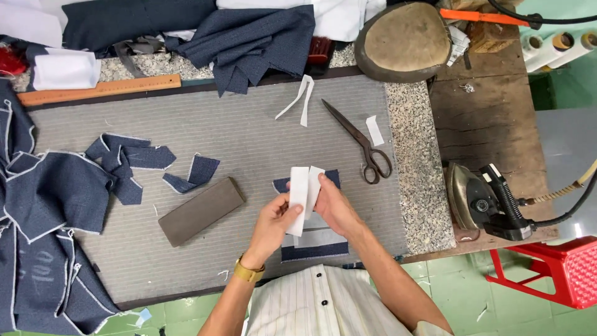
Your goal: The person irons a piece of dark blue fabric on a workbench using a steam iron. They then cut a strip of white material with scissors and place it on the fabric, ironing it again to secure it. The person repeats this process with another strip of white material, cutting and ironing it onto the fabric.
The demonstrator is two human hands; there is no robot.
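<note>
Both hands met over the near edge of the counter (249, 130), right of its middle. The left hand (272, 225) had its fingers closed on a white strip (299, 193), pinching it near the lower end; the right hand (334, 208) gripped a second white strip (314, 182) just beside the first, the two touching along their long edges. How the right fingers wrapped it was hidden behind the strips. A gold watch (248, 271) sat on the left wrist.

Under the hands lay a dark blue cloth piece (314, 249), mostly covered by them, so its outline could not be made out. A dark grey block (201, 210) lay just left of the hands. Black scissors (362, 143) rested closed toward the right edge, with a small white scrap (375, 130) beside them and a folded white strip (301, 99) near the far edge. Small blue scraps (134, 163) were scattered left of centre; a larger pile of blue cloth (43, 205) ran off the left side, cut by the frame. A wooden ruler (99, 89) lay along the far left edge, its left end half covered. An iron (479, 202) stood past the right edge.
</note>
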